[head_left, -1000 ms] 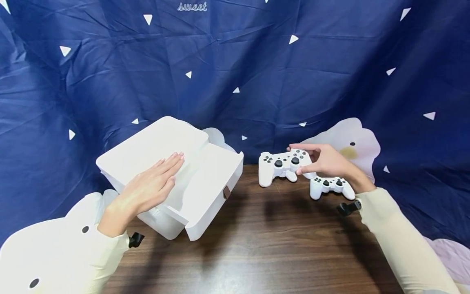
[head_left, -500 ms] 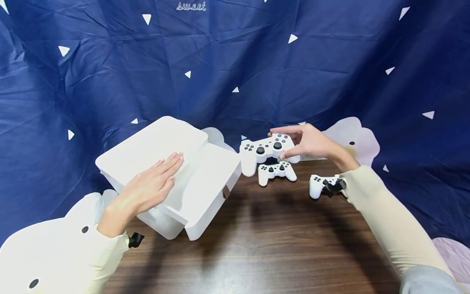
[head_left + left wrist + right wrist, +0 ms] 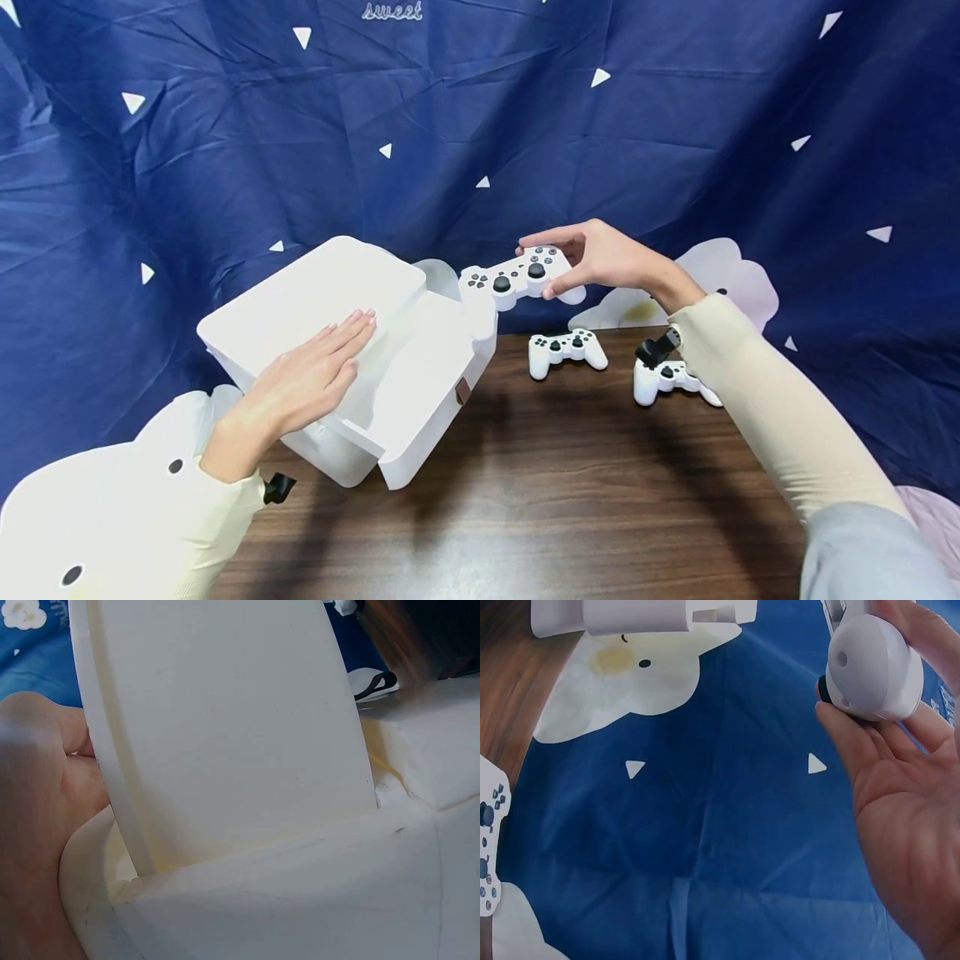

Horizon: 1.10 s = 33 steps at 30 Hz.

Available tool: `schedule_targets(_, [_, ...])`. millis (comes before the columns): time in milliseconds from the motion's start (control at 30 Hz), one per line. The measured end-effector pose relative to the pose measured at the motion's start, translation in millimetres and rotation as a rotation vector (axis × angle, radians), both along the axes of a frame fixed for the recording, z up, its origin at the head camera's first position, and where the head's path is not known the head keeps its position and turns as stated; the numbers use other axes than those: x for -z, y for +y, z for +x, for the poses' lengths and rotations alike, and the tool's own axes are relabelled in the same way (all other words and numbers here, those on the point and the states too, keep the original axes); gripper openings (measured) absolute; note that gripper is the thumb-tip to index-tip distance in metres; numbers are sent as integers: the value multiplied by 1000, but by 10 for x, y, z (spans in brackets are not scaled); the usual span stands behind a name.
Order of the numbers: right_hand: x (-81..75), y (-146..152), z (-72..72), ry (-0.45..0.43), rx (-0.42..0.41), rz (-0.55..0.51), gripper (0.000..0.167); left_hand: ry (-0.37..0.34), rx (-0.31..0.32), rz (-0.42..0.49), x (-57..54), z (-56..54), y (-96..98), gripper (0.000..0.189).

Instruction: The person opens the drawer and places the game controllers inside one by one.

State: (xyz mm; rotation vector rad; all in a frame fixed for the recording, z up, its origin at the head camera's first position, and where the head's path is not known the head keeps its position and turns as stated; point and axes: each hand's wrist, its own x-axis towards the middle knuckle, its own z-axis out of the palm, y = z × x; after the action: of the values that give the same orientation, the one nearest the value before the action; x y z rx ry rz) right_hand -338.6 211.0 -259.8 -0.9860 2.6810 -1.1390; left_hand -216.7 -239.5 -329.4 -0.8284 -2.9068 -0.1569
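My left hand [image 3: 300, 385] lies with straight fingers on top of a white box [image 3: 315, 287] at the left. The box's drawer [image 3: 412, 375] stands pulled out towards the right, with a small brown tab [image 3: 462, 392] on its front. In the left wrist view that hand [image 3: 41, 802] shows at the left edge, beside the white drawer [image 3: 232, 735]. Between thumb and fingers, my right hand [image 3: 615, 260] pinches a white game controller [image 3: 517, 282] by one end. The controller's other end overlaps the drawer's far right corner. In the right wrist view the controller [image 3: 866, 667] appears end-on.
Two more white game controllers lie on the dark wooden table [image 3: 570, 483]: one near its back edge [image 3: 567, 350], another farther right [image 3: 667, 383], partly hidden by the right wrist's camera. A blue curtain [image 3: 480, 108] with white triangles hangs behind.
My right hand has carried the controller left and upward, from above the table to the drawer's corner. This has uncovered another controller on the table. The left hand has stayed put.
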Motion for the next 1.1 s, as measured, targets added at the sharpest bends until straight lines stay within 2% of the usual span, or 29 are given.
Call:
schedule_targets(200, [-77, -191, -56, 12, -43, 27, 75, 12, 1, 9, -3, -3, 10, 59])
schedule_targets(433, [-150, -471, -91, -70, -123, 16, 79, 30, 16, 21, 0, 11, 11, 58])
schedule_targets(567, [-210, -621, -102, -85, -164, 25, 79, 32, 19, 23, 1, 12, 14, 58])
schedule_targets(867, [-327, -957, -81, -85, -259, 91, 78, 23, 22, 25, -6, 0, 9, 58])
schedule_targets(1100, [-336, -1282, -63, -78, -366, 161, 75, 3, 3, 27, -6, -6, 1, 57])
